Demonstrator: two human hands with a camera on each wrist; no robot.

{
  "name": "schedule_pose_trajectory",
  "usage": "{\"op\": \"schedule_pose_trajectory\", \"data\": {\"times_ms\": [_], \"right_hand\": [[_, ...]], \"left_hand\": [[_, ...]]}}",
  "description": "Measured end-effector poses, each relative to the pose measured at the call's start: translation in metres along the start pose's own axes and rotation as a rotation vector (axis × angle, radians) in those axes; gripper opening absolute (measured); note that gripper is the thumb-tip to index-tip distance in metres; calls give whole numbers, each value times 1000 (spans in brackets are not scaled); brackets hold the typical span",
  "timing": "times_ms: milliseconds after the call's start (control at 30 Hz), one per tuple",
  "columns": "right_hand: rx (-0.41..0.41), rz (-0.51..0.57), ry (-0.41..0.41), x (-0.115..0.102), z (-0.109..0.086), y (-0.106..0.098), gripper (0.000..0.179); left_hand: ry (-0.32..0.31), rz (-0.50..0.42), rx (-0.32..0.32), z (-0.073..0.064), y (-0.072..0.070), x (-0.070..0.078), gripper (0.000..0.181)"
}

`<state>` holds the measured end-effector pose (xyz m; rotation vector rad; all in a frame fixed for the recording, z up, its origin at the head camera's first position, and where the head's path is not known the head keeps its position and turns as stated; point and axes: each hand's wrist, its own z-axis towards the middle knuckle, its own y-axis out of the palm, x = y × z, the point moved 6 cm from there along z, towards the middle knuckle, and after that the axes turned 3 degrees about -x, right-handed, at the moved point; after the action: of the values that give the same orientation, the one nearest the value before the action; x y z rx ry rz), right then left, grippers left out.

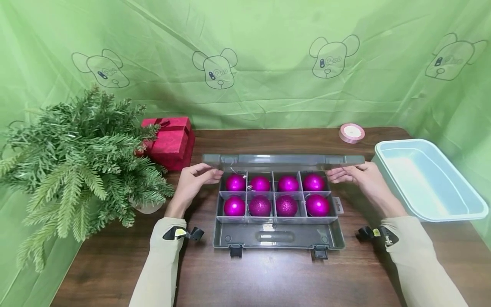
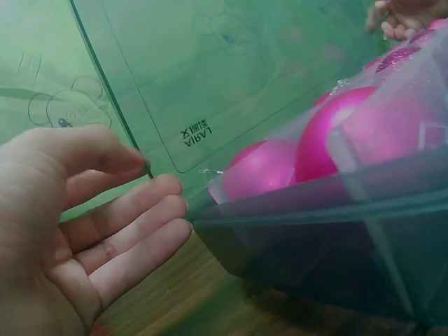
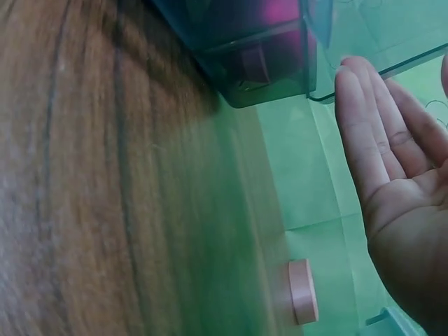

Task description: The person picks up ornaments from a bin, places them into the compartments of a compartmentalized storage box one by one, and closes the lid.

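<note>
A grey translucent plastic storage case [image 1: 276, 236] lies on the table with its lid [image 1: 284, 159] raised upright at the back. Its divided compartments hold several magenta Christmas baubles [image 1: 234, 206], some shiny and some glittery. At the lid's left edge is my left hand [image 1: 193, 181], its fingers loosely bent; in the left wrist view the fingertips [image 2: 164, 185] meet or nearly meet that edge. My right hand [image 1: 360, 181] is at the lid's opposite edge. Straight fingers [image 3: 360, 133] touch the lid there in the right wrist view.
An artificial pine tree [image 1: 76, 157] and a red gift box [image 1: 168, 143] stand at the left. To the right are a pale blue plastic basin [image 1: 433, 183] and a pink ribbon roll [image 1: 351, 133]. Two black latches [image 1: 320, 253] extend from the case's front onto the wooden table [image 1: 268, 281].
</note>
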<state>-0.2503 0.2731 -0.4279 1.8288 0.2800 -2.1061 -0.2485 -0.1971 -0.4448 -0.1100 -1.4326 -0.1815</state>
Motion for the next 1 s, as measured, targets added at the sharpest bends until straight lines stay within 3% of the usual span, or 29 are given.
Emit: {"op": "schedule_pose_trajectory", "data": {"times_ms": [67,233,300,567,733,1000], "right_hand": [[47,-16,83,1,-5,0,27],[137,-337,206,-3,-14,-2,36],[135,-464,196,-7,-15,-3,36],[127,-459,244,-6,-20,-1,37],[78,-445,246,-6,-25,4,39],[42,-512,242,-8,-27,6,42]], "left_hand": [[-10,29,22,-2,0,1,22],[-64,148,99,-7,-1,4,26],[-93,164,114,-10,-1,5,28],[-136,145,85,-16,4,10,29],[-157,115,72,-18,4,11,30],[-188,113,41,-19,1,13,31]]}}
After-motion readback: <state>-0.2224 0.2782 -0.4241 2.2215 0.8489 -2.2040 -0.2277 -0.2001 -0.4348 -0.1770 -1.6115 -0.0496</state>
